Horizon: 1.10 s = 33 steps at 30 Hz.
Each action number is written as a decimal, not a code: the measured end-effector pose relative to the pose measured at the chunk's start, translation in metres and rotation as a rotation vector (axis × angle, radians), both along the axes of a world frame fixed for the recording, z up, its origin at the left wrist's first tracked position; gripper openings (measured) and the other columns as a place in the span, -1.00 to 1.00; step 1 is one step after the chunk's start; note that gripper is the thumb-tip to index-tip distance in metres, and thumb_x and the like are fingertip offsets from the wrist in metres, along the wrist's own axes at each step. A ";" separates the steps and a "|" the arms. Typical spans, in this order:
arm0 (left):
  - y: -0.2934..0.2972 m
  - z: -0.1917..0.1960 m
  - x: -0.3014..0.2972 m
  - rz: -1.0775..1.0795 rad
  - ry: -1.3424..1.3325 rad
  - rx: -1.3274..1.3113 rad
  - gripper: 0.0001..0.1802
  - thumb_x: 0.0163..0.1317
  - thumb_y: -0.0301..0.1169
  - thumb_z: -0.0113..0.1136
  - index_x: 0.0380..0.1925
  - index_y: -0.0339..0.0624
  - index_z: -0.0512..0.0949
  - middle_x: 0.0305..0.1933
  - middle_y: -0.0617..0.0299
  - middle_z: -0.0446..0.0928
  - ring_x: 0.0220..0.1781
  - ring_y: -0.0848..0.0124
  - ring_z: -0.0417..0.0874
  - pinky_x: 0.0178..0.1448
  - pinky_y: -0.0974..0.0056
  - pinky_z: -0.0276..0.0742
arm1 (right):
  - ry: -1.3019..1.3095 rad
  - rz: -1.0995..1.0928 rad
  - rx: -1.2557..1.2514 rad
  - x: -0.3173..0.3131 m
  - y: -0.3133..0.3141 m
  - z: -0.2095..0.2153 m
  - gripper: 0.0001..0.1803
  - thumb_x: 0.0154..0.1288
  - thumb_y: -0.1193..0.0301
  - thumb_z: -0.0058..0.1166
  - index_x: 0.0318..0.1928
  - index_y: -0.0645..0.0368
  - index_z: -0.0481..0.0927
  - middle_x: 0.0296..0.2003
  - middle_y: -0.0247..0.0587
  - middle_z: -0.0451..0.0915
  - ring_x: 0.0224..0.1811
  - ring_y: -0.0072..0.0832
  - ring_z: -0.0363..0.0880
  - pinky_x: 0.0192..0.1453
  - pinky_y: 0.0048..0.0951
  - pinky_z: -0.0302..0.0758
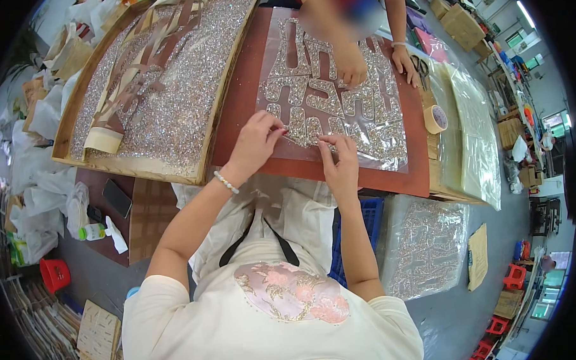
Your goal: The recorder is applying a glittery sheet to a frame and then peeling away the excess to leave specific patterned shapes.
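A clear film carrying several sparkly, stone-covered cut-out pieces lies on a reddish-brown board. My left hand is at the near left edge of these pieces, thumb and fingertips pinched together; whatever is between them is too small to make out. Close to its right, my right hand has thumb and forefinger brought together at the near edge of a sparkly piece, and what they grip cannot be told. Across the board, another person's hand reaches over the pieces, and that person's other hand rests on the board's far right.
Left of the board stands a wooden-rimmed tray of loose glittering stones, with cream and brown strips on top. To the right are a tape roll, scissors and stacked plastic-covered sheets. A phone lies lower left.
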State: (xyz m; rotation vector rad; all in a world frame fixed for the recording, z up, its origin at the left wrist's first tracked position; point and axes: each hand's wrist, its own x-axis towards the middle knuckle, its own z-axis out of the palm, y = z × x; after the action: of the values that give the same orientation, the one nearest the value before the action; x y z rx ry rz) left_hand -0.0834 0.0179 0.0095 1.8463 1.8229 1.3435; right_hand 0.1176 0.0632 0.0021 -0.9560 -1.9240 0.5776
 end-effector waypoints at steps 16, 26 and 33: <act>0.012 -0.013 0.007 -0.099 0.033 0.026 -0.92 0.11 -0.50 0.26 -0.38 -0.24 0.59 -0.33 0.13 0.48 -0.21 0.17 0.55 -0.11 0.16 0.49 | 0.001 0.013 -0.057 -0.004 0.005 0.007 -0.89 0.23 0.48 0.15 -0.23 0.20 0.59 -0.25 -0.17 0.55 -0.15 -0.24 0.46 -0.03 -0.29 0.38; 0.025 0.015 0.003 -0.090 0.091 0.119 -0.90 0.09 -0.51 0.27 -0.36 -0.24 0.64 -0.34 0.09 0.47 -0.23 0.15 0.52 -0.13 0.17 0.48 | -0.016 0.049 -0.029 -0.008 0.024 0.034 -0.91 0.19 0.48 0.17 -0.29 0.20 0.58 -0.28 -0.11 0.55 -0.20 -0.15 0.48 -0.08 -0.24 0.39; -0.011 0.036 0.002 -0.035 0.064 0.085 -0.89 0.04 -0.51 0.30 -0.39 -0.25 0.62 -0.32 0.10 0.46 -0.20 0.14 0.51 -0.10 0.16 0.47 | -0.097 0.138 0.051 -0.029 0.000 0.049 -0.87 0.15 0.44 0.21 -0.32 0.21 0.57 -0.35 -0.12 0.50 -0.20 -0.14 0.45 -0.08 -0.20 0.38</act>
State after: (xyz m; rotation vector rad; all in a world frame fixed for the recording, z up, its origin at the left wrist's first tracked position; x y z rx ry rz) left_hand -0.0812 0.0071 0.0455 1.9766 1.7816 1.3855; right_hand 0.0884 0.0632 0.0516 -0.8368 -2.0940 0.5677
